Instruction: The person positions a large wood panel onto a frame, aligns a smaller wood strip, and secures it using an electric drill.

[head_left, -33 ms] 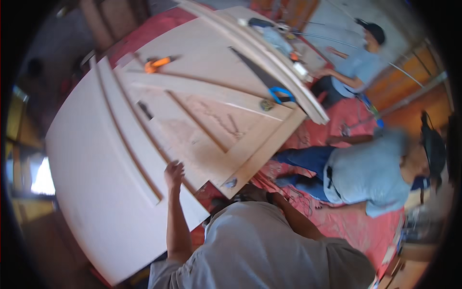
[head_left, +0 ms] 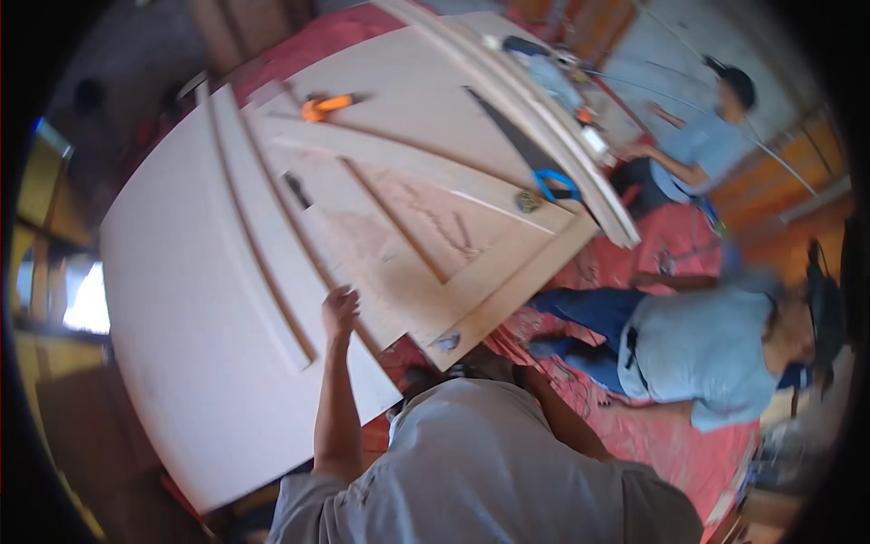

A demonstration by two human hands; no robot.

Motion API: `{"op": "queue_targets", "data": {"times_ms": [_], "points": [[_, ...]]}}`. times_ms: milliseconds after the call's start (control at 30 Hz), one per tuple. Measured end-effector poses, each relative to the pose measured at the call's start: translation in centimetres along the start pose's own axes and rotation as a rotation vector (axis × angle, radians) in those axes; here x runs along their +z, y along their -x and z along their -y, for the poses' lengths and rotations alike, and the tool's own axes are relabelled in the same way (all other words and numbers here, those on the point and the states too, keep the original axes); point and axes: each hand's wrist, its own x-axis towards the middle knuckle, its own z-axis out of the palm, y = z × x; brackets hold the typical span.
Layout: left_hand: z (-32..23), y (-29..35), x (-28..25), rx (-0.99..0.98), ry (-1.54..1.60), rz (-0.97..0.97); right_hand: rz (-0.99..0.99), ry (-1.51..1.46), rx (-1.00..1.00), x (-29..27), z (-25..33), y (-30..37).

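My left hand [head_left: 341,312] is raised over the near edge of a long pale wooden strip [head_left: 272,218], its fingers curled in; what they hold, if anything, is hidden. A second, narrower strip [head_left: 258,272] lies just to its left. To its right is a joined wooden frame [head_left: 507,272] with several bars, sawdust inside it. My right hand [head_left: 494,364] is low against my body, dark and blurred, so its fingers do not show. A small grey object [head_left: 445,341] sits at the frame's near corner.
The pale sheet [head_left: 172,299] carries an orange power tool [head_left: 328,106], a blue-handled handsaw [head_left: 555,186], a tape measure [head_left: 526,201] and long boards [head_left: 535,100]. At right, one person [head_left: 711,349] stands and another [head_left: 693,150] is farther off. Red sheeting [head_left: 652,453] covers the floor.
The whole view has turned slightly, so the table and tools appear farther right and a little higher. My left hand keeps nearly the same place beside the strips.
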Motion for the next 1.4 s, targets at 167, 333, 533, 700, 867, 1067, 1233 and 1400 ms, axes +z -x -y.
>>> {"op": "queue_targets", "data": {"times_ms": [167, 333, 533, 700, 867, 1067, 1233, 1400], "points": [[-0.2, -6.8, -0.6, 0.121, -0.290, -0.179, -0.094, -0.229, 0.109, -3.9, 2.9, 2.0], [-0.1, -10.0, 0.7, 0.128, -0.329, -0.296, -0.106, -0.335, 0.300, -14.2, 12.4, 2.0], [-1.8, -17.8, 3.8, 0.158, -0.306, -0.412, -0.066, -0.462, 0.147, -22.6, 14.9, -7.1], [-4.2, -23.4, 5.9, -0.022, -0.279, -0.533, -0.011, -0.301, 0.038, -28.4, 18.2, -18.5], [-6.1, -24.9, 6.4, -0.312, -0.272, -0.669, 0.068, -0.202, 0.016, -32.0, 22.5, -27.3], [-7.7, -25.6, 6.3, -0.433, -0.188, -0.665, 0.093, -0.223, -0.011, -31.2, 21.7, -30.5], [-7.0, -25.0, 5.3, -0.371, -0.187, -0.646, 0.186, -0.169, 0.019, -31.0, 22.4, -30.2], [-5.8, -24.3, 4.5, -0.250, -0.275, -0.666, 0.167, -0.157, -0.013, -29.3, 21.4, -29.6]]}}
